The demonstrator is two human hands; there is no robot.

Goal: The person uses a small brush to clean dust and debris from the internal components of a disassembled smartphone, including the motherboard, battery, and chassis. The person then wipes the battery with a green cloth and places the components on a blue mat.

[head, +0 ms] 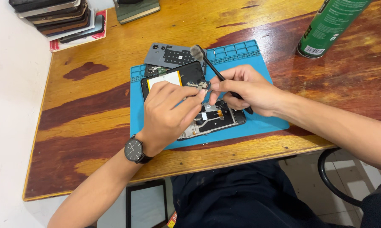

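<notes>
Opened phone point(190, 101) on mat point(266, 122) — table's middle.

Both forearms bare, no sleeves in view. Left wrist: round wristwatch with black dial and black strap point(134, 150), thin pale hour markers. Left hand point(167, 112) and right hand point(245, 88) ungloved, no rings seen. Lap: dark navy fabric garment point(241, 198), slightly creased.

A green spray can point(329, 26) and stacked phones point(57, 17) sit on the table point(89, 105).

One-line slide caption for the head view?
Left hand and right hand, gripping a brush, pinch a small circuit board above an opened phone.
</notes>
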